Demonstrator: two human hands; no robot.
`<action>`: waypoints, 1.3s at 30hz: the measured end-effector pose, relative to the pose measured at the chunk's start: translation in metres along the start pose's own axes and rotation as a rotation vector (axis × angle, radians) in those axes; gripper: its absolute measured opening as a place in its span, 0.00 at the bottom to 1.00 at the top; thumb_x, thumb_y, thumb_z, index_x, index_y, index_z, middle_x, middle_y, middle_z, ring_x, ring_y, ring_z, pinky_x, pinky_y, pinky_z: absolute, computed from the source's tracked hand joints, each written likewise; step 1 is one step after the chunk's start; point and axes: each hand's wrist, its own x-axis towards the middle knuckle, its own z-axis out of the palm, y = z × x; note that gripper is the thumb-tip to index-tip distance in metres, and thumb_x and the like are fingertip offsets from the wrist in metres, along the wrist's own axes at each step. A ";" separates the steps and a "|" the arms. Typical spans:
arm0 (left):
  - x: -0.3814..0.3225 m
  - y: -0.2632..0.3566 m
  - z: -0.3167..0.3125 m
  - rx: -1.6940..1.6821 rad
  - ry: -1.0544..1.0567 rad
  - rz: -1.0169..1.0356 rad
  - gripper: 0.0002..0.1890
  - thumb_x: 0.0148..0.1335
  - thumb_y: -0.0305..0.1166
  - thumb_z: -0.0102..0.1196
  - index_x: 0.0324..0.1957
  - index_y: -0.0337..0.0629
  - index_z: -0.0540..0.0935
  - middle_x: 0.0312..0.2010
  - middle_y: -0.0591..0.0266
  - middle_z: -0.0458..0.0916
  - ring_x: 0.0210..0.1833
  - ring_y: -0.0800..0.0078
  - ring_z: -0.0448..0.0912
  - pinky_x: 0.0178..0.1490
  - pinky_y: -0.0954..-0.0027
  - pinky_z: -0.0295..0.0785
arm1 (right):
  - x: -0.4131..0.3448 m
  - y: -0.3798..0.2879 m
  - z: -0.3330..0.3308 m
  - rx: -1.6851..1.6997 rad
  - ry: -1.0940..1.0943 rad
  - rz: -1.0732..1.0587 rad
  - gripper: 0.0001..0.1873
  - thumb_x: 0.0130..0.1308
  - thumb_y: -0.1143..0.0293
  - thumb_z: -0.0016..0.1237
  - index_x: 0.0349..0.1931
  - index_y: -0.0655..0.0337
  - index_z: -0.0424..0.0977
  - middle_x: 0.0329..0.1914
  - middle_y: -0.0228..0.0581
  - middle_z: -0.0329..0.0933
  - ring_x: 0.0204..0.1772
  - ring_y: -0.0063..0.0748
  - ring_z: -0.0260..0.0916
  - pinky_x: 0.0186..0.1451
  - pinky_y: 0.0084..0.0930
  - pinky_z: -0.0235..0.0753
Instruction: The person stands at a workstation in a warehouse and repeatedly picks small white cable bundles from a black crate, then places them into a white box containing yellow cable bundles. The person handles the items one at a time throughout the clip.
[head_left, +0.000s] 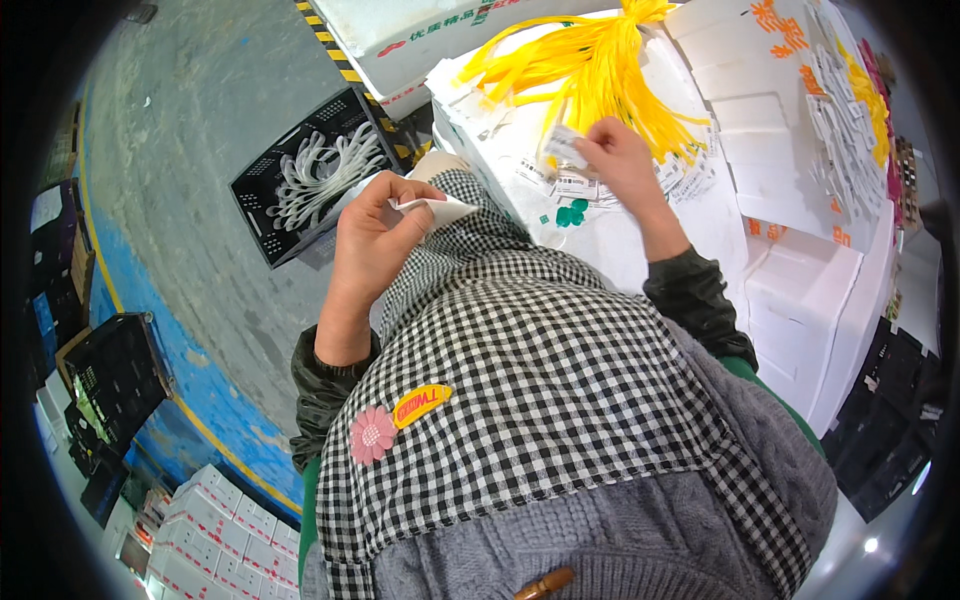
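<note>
My left hand (382, 236) is raised over my lap, its fingers pinching a strip of white label paper (442, 213). To the right, my right hand (621, 161) holds a small printed label (564, 145) between thumb and fingers. It hovers over the white foam box (622, 247) before me. A bundle of yellow ribbon straps (600, 67) lies fanned out on that box, gathered at its far end. Several printed labels (576, 186) sit at the straps' near ends, partly behind my right hand.
On the floor at left, a black plastic crate (259, 176) holds looped white strips (322, 176). Another foam box (757, 97) at right carries more labels (847, 135) and yellow straps. White cartons (225, 532) are stacked at lower left, near a black crate (116, 375).
</note>
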 end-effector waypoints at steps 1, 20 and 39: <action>0.001 0.000 0.002 -0.009 0.004 -0.018 0.06 0.60 0.20 0.56 0.34 0.38 0.72 0.36 0.62 0.81 0.37 0.82 0.77 0.41 0.78 0.73 | -0.003 0.003 -0.012 0.088 -0.018 0.097 0.10 0.59 0.70 0.59 0.31 0.65 0.72 0.26 0.34 0.73 0.26 0.23 0.72 0.32 0.20 0.74; 0.004 -0.003 0.017 0.133 0.014 0.030 0.04 0.62 0.21 0.58 0.38 0.36 0.78 0.37 0.64 0.80 0.42 0.79 0.77 0.48 0.75 0.73 | -0.036 -0.035 -0.001 0.084 -0.285 -0.267 0.19 0.57 0.67 0.62 0.48 0.62 0.76 0.49 0.39 0.77 0.48 0.31 0.73 0.46 0.28 0.76; 0.000 -0.001 0.007 0.375 0.153 0.022 0.05 0.58 0.24 0.62 0.34 0.36 0.79 0.27 0.70 0.79 0.29 0.85 0.75 0.33 0.80 0.69 | 0.013 -0.008 0.028 0.308 -0.245 0.261 0.06 0.63 0.71 0.54 0.36 0.64 0.77 0.24 0.25 0.71 0.24 0.13 0.62 0.28 0.11 0.62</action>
